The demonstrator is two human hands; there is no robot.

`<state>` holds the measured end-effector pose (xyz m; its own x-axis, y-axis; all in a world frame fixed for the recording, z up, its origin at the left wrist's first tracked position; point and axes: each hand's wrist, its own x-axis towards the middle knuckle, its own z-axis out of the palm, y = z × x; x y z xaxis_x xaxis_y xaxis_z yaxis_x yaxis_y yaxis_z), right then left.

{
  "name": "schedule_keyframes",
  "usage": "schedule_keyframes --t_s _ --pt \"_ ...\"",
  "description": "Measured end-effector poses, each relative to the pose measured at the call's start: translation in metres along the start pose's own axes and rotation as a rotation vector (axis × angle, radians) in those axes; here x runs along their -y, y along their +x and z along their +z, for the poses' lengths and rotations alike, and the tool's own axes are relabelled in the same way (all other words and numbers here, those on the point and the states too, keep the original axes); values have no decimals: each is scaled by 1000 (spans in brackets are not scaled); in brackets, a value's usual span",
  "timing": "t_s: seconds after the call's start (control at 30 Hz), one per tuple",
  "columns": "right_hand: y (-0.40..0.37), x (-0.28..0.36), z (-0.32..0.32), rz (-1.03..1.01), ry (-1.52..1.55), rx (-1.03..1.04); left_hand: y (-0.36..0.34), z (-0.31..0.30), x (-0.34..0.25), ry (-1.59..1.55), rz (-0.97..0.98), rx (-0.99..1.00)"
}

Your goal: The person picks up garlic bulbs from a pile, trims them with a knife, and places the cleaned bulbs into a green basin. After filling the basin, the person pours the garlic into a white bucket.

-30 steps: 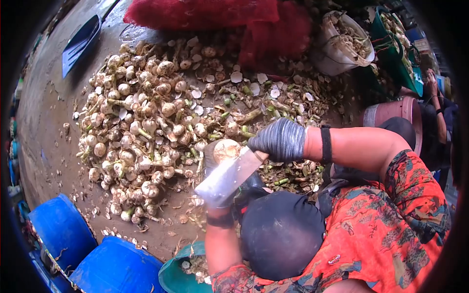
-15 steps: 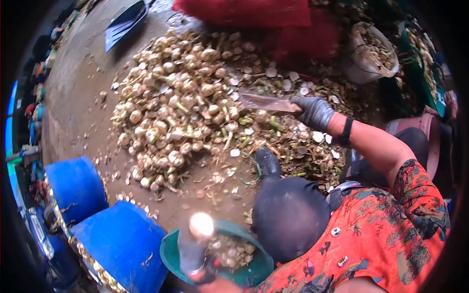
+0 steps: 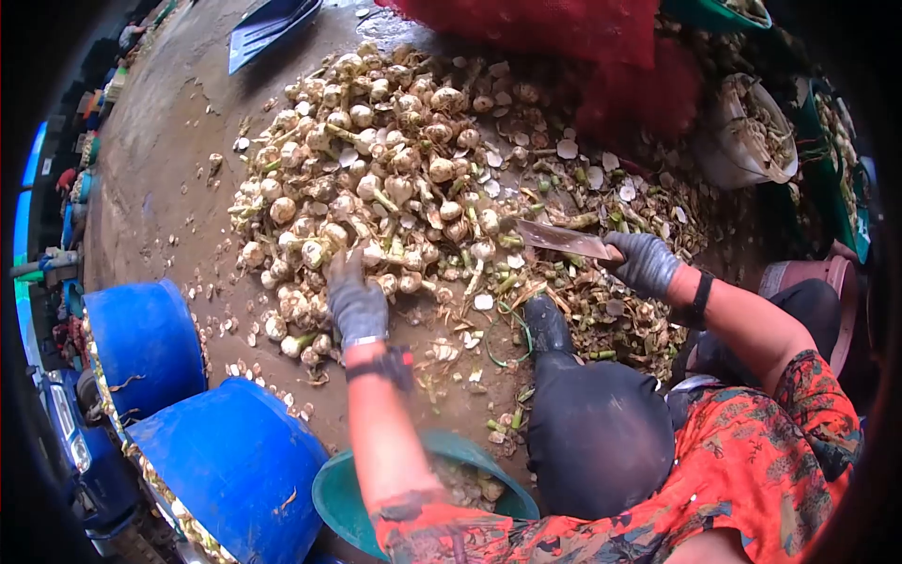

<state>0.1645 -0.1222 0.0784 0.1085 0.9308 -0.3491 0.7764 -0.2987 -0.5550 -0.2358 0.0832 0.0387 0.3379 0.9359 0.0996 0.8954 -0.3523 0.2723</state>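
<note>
Your right hand (image 3: 646, 265), in a grey glove, was wrapped around the handle of a knife (image 3: 564, 240), whose broad blade pointed toward the heap, above scattered trimmings (image 3: 631, 320). Your left hand (image 3: 357, 303), also gloved, reached to the near edge of the garlic bulbs (image 3: 399, 190), fingers among those lying there; I cannot tell whether they had closed on one. The garlic lay piled on the brown floor (image 3: 169, 179), many bulbs with stalks attached, and pale cut pieces were strewn to its right. Your left forearm passed over a green basin (image 3: 340, 508) that had more bulbs inside. Just beside that basin stood a blue drum (image 3: 225, 470), with a second one near it. A dark boot (image 3: 545, 324) rested between your hands, close to the trimmings. Beyond the pile were a red mesh sack (image 3: 536, 28) and a white bucket (image 3: 731, 155) holding plant scraps.
</note>
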Motion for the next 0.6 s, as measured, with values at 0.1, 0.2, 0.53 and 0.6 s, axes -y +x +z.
schedule_keyframes --t_s 0.1,0.2,0.53,0.6 --pt "4 -8 2 45 -62 51 27 43 14 281 22 311" --pt "9 -12 11 21 -78 54 39 48 8 332 141 335" --pt "43 86 8 -355 62 212 -41 34 -98 -988 -104 336" --pt "62 69 7 -142 -148 390 -51 11 -132 -966 -111 266"
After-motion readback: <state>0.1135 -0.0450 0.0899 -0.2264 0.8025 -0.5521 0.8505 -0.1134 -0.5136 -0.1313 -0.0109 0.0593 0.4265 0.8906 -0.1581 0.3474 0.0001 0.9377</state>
